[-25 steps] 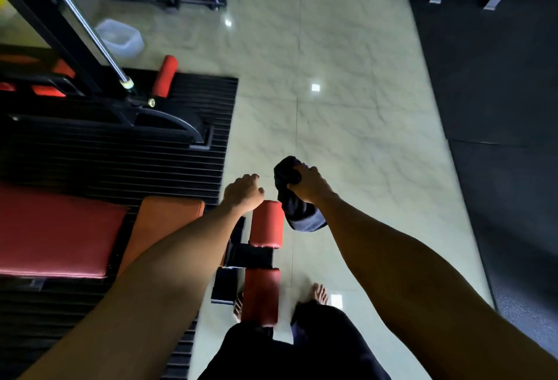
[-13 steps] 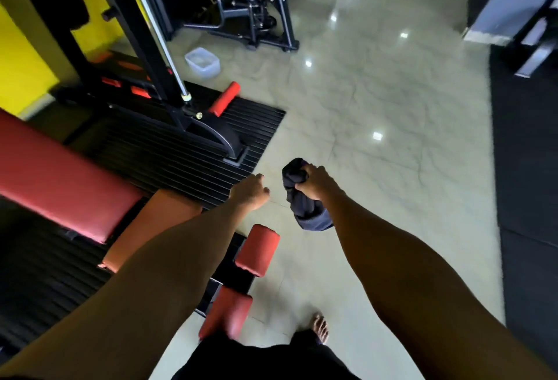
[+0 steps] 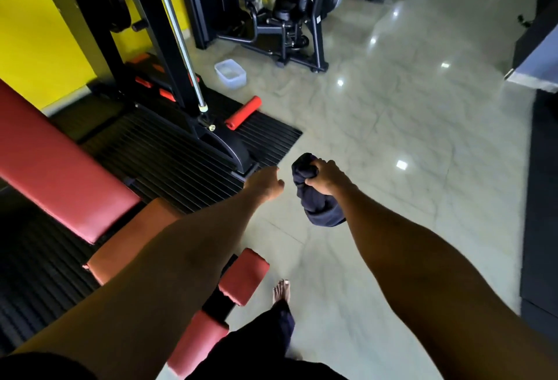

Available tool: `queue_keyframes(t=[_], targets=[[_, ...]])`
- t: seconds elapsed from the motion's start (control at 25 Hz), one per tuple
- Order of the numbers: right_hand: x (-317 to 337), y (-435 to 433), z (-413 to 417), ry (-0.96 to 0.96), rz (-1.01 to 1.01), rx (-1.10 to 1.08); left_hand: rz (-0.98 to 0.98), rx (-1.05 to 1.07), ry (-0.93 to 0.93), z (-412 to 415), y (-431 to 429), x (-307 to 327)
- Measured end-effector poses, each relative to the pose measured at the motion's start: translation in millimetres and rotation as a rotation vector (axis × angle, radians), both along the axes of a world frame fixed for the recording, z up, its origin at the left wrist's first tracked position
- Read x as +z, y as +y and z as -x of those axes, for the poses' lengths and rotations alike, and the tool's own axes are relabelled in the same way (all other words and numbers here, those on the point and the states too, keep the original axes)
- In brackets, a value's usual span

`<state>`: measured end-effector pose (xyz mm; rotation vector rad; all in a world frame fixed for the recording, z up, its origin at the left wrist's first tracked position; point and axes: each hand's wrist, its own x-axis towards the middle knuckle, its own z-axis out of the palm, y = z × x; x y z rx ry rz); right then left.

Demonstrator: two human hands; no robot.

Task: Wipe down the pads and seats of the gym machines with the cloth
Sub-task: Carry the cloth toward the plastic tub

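Note:
My right hand (image 3: 327,176) grips a bunched dark blue cloth (image 3: 317,201) that hangs in the air above the tiled floor. Just to its left my left hand (image 3: 265,184) is held out with curled fingers and holds nothing. Under my left arm lies a bench with a long red back pad (image 3: 57,168), an orange seat pad (image 3: 133,237) and two red roller pads (image 3: 244,275) at its near end. Both hands are in the air, apart from the pads.
A black ribbed floor mat (image 3: 187,150) carries a black machine frame with a chrome bar (image 3: 178,35) and a red roller (image 3: 243,112). A clear plastic tub (image 3: 230,74) stands on the tiles; another black machine (image 3: 287,17) behind it. My bare foot (image 3: 281,290) is below.
My view has lifted and turned away from the bench; the roller pads have slid down and left in frame. Both hands keep their pose, the cloth still in my right hand.

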<state>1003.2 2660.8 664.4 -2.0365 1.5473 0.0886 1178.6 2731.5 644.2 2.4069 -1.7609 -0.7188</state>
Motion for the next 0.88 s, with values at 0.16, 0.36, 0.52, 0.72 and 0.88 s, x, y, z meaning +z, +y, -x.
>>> queue_keyframes(t=[0.16,0.36,0.52,0.72,0.88], targets=[[10.1,-91.2,-7.3,0.042,0.03,0.013,-0.007,0.054,0.052,-9.0,-81.9,-8.0],[25.3,-182.9,-26.6,0.015,0.041,0.029,0.023,0.098,0.067,-23.2,-176.9,8.2],[26.3,-269.0,-35.5,0.005,0.008,0.063,0.017,0.14,0.084,-34.3,-258.2,13.8],[12.5,-386.7,-37.0,-0.019,0.015,0.149,-0.019,0.218,0.068,-41.1,-365.8,-8.2],[2.6,-490.2,-25.9,0.011,-0.004,0.237,0.002,0.306,0.088,-27.6,-464.7,-15.4]])
